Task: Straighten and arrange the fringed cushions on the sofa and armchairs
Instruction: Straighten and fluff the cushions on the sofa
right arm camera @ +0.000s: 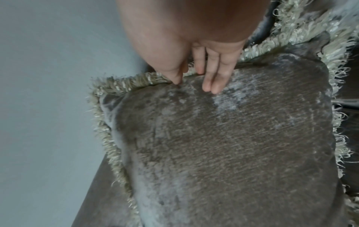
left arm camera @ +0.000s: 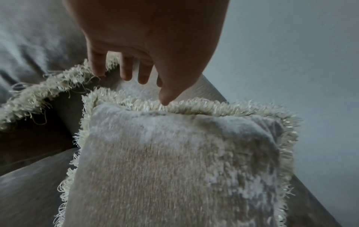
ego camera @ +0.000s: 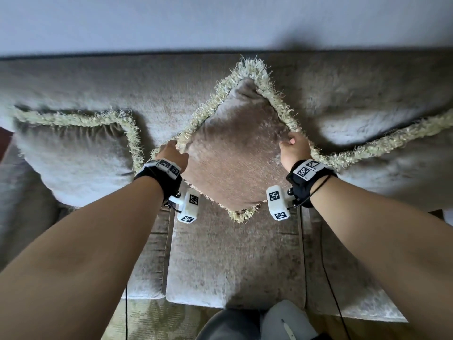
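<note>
Velvety taupe, the middle cushion [ego camera: 230, 153] stands on one corner like a diamond against the sofa [ego camera: 230, 261] backrest, its cream fringe running all round. At its left corner the left hand [ego camera: 172, 153] reaches over the fringe, thumb tip touching the trim and fingers [left arm camera: 126, 69] hanging loosely behind the edge, gripping nothing firmly. At its right edge the right hand [ego camera: 294, 148] lies on the fabric, fingers [right arm camera: 213, 73] straight and together, thumb pressing the seam. Just beside it to the left a second fringed cushion [ego camera: 73, 153] leans, and a third cushion [ego camera: 397, 158] to the right. Behind the sofa rises a pale wall [ego camera: 220, 20]; a patterned rug [ego camera: 152, 322] lies below.
</note>
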